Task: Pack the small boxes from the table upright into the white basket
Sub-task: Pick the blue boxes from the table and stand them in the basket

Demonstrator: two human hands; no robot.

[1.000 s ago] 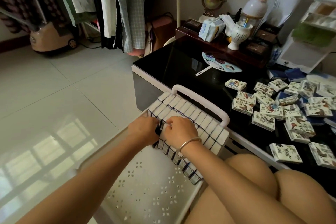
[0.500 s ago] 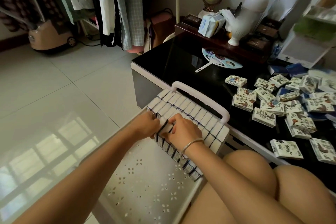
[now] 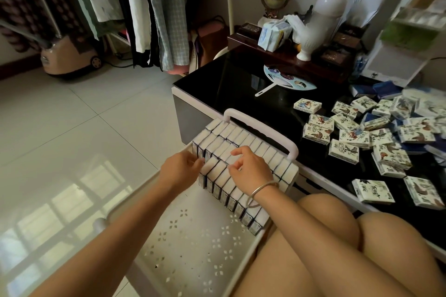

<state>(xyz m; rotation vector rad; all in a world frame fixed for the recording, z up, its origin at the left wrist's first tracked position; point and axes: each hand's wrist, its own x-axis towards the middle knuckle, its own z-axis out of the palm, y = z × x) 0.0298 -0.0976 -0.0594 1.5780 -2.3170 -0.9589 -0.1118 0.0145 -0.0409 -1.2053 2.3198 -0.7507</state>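
The white basket (image 3: pixel 193 236) with a perforated floor lies in front of my knees, its handle against the black table (image 3: pixel 236 94). Three rows of small boxes (image 3: pixel 243 138) stand upright at its far end. My left hand (image 3: pixel 182 167) touches the left end of the nearest row with its fingertips. My right hand (image 3: pixel 251 166), with a bangle on its wrist, rests loosely curled on the box tops and holds nothing. Several loose printed boxes (image 3: pixel 342 150) lie flat on the table to the right.
A round paper fan (image 3: pixel 287 78) lies on the table behind the basket. A dark wooden stand with a white jar (image 3: pixel 321 21) sits at the table's back. Hanging clothes and a garment steamer (image 3: pixel 70 55) stand on the tiled floor to the left.
The dark gap between my hands has closed and the box there now stands level in the row. My fingers have loosened, and the right hand has lifted slightly.
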